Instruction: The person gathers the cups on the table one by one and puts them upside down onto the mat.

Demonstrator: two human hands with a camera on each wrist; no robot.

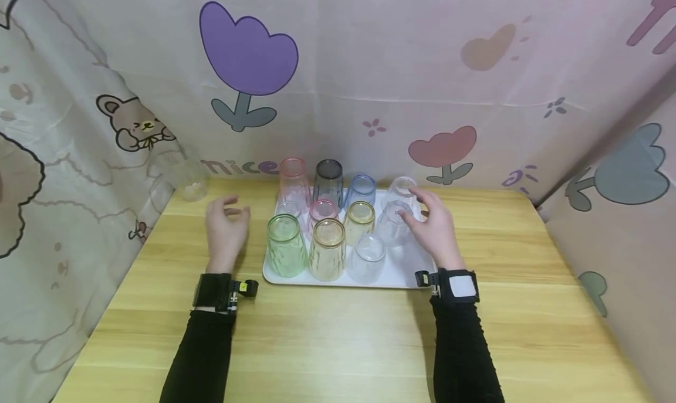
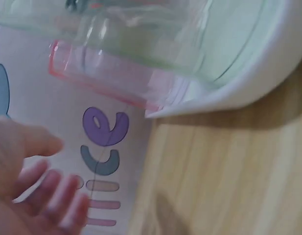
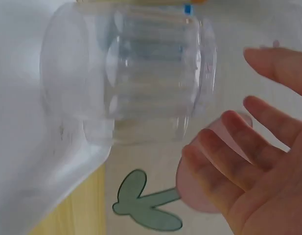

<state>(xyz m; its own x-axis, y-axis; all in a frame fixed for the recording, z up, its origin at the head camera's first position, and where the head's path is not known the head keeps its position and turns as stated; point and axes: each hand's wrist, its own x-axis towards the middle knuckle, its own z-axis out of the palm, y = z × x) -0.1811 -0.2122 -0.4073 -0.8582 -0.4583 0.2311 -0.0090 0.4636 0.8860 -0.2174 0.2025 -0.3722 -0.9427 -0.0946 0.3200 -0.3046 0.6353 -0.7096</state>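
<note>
Several upside-down drinking glasses stand in rows on a white tray (image 1: 406,274). My right hand (image 1: 435,227) is over the tray's right side, fingers spread and relaxed, nearest a clear glass (image 1: 394,224). In the right wrist view, a gap shows between the fingertips (image 3: 251,54) and the clear glass (image 3: 141,63). My left hand (image 1: 227,230) hovers left of the tray with loosely bent fingers and nothing in them. Closest to it stand a green glass (image 1: 287,247) and a red-tinted glass (image 1: 294,183). In the left wrist view the left hand (image 2: 33,181) is blurred.
A single clear glass (image 1: 192,183) stands at the table's back left corner, by the curtain. Grey (image 1: 328,180), blue (image 1: 362,190), pink (image 1: 323,212) and yellow glasses (image 1: 327,253) share the tray. Printed curtains (image 1: 343,68) enclose the back and sides of the wooden table (image 1: 327,344).
</note>
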